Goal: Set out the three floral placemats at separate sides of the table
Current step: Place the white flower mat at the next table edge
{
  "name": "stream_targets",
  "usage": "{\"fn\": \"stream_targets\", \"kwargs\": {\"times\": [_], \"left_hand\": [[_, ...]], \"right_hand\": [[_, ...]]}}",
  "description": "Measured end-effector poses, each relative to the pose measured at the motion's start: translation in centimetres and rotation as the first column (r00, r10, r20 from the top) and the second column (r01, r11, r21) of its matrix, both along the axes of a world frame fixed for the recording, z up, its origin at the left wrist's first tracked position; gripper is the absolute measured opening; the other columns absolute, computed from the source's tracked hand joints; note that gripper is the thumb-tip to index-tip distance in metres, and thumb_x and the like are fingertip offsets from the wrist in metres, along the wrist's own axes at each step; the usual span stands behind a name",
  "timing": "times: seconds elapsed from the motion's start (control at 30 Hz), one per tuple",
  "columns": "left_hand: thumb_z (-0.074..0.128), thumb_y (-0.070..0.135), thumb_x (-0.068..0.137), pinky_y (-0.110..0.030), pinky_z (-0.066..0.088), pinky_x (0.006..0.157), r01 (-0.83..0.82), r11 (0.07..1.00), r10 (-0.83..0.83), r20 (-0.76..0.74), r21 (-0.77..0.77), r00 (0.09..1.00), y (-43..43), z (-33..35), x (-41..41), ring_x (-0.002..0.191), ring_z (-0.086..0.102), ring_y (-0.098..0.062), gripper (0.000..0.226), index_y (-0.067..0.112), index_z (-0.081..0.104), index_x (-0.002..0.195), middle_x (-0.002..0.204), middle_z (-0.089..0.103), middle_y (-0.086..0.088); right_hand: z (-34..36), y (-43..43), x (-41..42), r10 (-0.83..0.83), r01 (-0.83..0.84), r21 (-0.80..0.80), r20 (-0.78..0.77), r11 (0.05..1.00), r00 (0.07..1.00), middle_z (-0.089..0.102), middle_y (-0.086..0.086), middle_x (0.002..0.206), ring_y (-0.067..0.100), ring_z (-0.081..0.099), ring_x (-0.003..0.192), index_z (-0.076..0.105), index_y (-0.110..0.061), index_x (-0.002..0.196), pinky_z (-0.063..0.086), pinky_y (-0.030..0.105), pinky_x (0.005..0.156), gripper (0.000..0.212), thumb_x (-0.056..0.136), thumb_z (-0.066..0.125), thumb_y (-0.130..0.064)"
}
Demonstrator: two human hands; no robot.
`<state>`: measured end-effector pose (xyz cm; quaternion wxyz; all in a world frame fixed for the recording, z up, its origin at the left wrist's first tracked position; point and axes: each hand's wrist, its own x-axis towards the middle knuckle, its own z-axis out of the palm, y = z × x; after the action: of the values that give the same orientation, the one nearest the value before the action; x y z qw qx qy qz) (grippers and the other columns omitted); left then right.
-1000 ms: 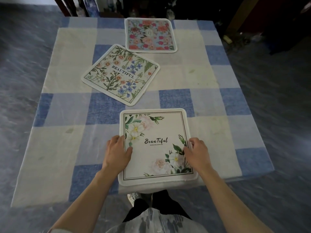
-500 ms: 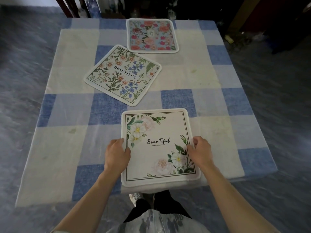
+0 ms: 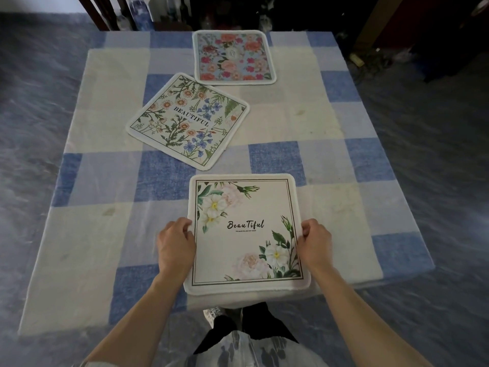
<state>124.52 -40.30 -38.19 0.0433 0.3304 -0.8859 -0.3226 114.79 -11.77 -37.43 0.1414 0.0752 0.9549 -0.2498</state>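
Pinched at both sides at the near edge of a table under a blue-and-cream checked tablecloth (image 3: pixel 330 207): the white-blossom placemat (image 3: pixel 246 234), lettered "BeauTiful". Left hand (image 3: pixel 176 247) curled onto the mat's left border, fingertips on the rim. Right hand (image 3: pixel 316 245) closed the same way on the right border, thumb and fingers nipping the edge. Set square to the table, with the near edge right at the table's near rim, perhaps just over it; hard to tell against the draped cloth.

Just beyond, across a narrow strip of cloth: the wildflower placemat (image 3: pixel 188 120), lettered "BEAUTIFUL", turned on a slant left of centre, one corner pointing toward the near mat. At the far edge, centred and lying square: the blue rose-patterned placemat (image 3: pixel 234 56), near left corner close beside the slanted mat's far edge; touching or not, impossible to say.

Open cloth down the whole right half of the table, from far right corner to near right corner. More bare cloth along the left side, widest toward the near left corner. Faint stains on the cream squares.

Mottled grey-blue floor (image 3: pixel 436 181) open to left and right of the table. Past the far edge, in shadow: dark chair legs (image 3: pixel 103 11) at far left, and dim clutter too dark to make out. Below the near rim, between the forearms: dark trousers (image 3: pixel 254 324) and a pale shoe (image 3: pixel 210 313).
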Motion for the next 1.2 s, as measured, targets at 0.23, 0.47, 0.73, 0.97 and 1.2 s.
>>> {"fn": "stream_targets", "kwargs": {"times": [0.23, 0.47, 0.73, 0.97, 1.2], "left_hand": [[0.062, 0.003, 0.086, -0.030, 0.047, 0.070, -0.006, 1.000, 0.006, 0.011, -0.006, 1.000, -0.2, -0.1, -0.1, 0.077, 0.057, -0.017, 0.020, 0.013, 0.069, 0.102, 0.087, 0.062, 0.000], [0.059, 0.001, 0.085, -0.032, 0.041, 0.070, -0.019, 1.000, 0.019, 0.016, -0.006, 1.000, 0.1, -0.3, 0.3, 0.077, 0.053, -0.020, 0.020, 0.010, 0.067, 0.101, 0.087, 0.059, -0.002], [0.059, 0.002, 0.086, -0.036, 0.047, 0.073, 0.026, 1.000, -0.027, 0.060, 0.012, 0.998, -0.3, -0.4, -0.1, 0.079, 0.056, -0.023, 0.020, 0.008, 0.066, 0.103, 0.090, 0.060, -0.006], [0.063, 0.007, 0.084, -0.035, 0.051, 0.071, 0.058, 0.998, -0.057, 0.127, -0.007, 0.990, -0.4, -0.5, 0.0, 0.077, 0.057, -0.020, 0.020, 0.009, 0.066, 0.104, 0.090, 0.061, -0.004], [0.059, 0.025, 0.088, -0.039, 0.053, 0.072, 0.072, 0.996, -0.063, 0.173, -0.047, 0.983, -0.5, -0.5, 0.1, 0.079, 0.057, -0.021, 0.021, 0.014, 0.062, 0.105, 0.095, 0.059, -0.003]], "right_hand": [[-0.1, -0.1, 0.2, -0.040, 0.037, -0.053, -0.043, 0.998, 0.998, 0.064, 0.005, 0.094, 0.016, 0.056, 0.081, 0.063, -0.010, 0.102, 0.035, 0.011, 0.060, 0.023, 0.088, 0.058, 0.008], [-0.2, 0.0, -0.6, -0.060, 0.058, -0.053, -0.027, 0.997, 0.998, 0.066, 0.005, 0.096, 0.017, 0.059, 0.084, 0.064, -0.011, 0.103, 0.047, 0.025, 0.072, 0.028, 0.085, 0.057, 0.010], [-0.3, 0.2, 0.0, -0.061, 0.057, -0.093, -0.036, 0.994, 0.998, 0.063, 0.006, 0.101, 0.017, 0.059, 0.087, 0.065, -0.009, 0.108, 0.050, 0.026, 0.077, 0.024, 0.087, 0.062, 0.003], [-0.3, 0.4, 0.0, -0.040, 0.038, -0.122, -0.014, 0.992, 0.999, 0.062, 0.006, 0.104, 0.017, 0.060, 0.089, 0.065, -0.009, 0.113, 0.051, 0.025, 0.079, 0.030, 0.085, 0.066, 0.000], [0.2, 0.4, 0.4, -0.014, -0.006, -0.165, -0.118, 0.986, 0.993, 0.058, -0.001, 0.101, 0.013, 0.057, 0.087, 0.062, -0.014, 0.117, 0.048, 0.025, 0.076, 0.029, 0.088, 0.066, -0.014]]}}
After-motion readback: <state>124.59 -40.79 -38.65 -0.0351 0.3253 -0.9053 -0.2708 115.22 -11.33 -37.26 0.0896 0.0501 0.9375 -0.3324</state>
